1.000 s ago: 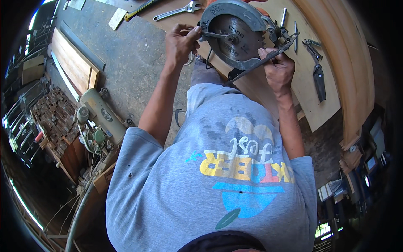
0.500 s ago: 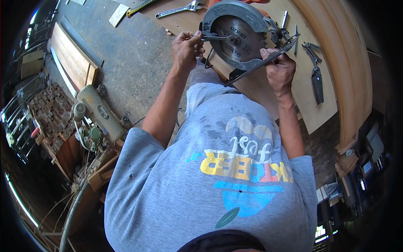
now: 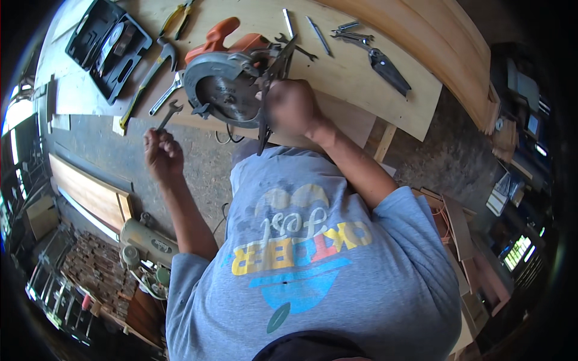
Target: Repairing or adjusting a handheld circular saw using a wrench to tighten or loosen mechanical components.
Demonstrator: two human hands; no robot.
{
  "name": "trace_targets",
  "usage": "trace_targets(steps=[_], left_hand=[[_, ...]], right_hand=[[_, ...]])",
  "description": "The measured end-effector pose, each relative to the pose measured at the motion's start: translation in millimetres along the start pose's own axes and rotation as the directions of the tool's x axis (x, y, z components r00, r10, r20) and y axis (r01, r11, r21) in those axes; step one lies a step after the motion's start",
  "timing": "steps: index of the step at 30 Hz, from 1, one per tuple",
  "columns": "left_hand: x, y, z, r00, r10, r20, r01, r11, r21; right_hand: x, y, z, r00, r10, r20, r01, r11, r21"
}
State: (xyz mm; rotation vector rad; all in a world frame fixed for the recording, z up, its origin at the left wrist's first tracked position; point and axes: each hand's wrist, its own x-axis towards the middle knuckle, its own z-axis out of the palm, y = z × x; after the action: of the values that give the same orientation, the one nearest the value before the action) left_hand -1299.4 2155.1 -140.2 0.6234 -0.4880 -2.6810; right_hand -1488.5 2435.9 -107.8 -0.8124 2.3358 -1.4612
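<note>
An orange and grey circular saw (image 3: 220,69) stands tilted at the near edge of the workbench, its round blade (image 3: 232,99) facing me. My right hand (image 3: 293,107), blurred by motion, is closed on the saw's dark base plate (image 3: 268,102). Off to the left of the saw, my left hand (image 3: 162,153) grips an open-end wrench (image 3: 168,114), its jaw pointing up and apart from the blade. An adjustable wrench (image 3: 166,94) lies on the bench between the saw and a hammer (image 3: 146,81) with a yellow-and-black handle.
The plywood workbench (image 3: 385,111) also carries an open black tool case (image 3: 108,48), yellow-handled pliers (image 3: 176,18), another open-end wrench (image 3: 298,48), a pen-like tool (image 3: 319,35) and a dark-handled tool (image 3: 388,71). An air compressor (image 3: 147,240) stands on the floor at left.
The wrench in my left hand has come off the blade's centre bolt and moved away left. The view has swung, showing more of the bench. My right hand still holds the saw.
</note>
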Motion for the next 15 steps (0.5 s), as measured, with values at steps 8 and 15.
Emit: trace_targets(steps=[8,15], left_hand=[[-27,-44,174,0.978,-0.090,0.189,0.003,0.908,0.419],[-29,-141,202,0.895,-0.410,-0.177,0.439,0.735,0.516]], right_hand=[[-11,26,-46,0.987,0.047,-0.151,-0.030,0.992,0.119],[12,181,-131,0.914,0.051,-0.402,-0.228,0.885,-0.405]])
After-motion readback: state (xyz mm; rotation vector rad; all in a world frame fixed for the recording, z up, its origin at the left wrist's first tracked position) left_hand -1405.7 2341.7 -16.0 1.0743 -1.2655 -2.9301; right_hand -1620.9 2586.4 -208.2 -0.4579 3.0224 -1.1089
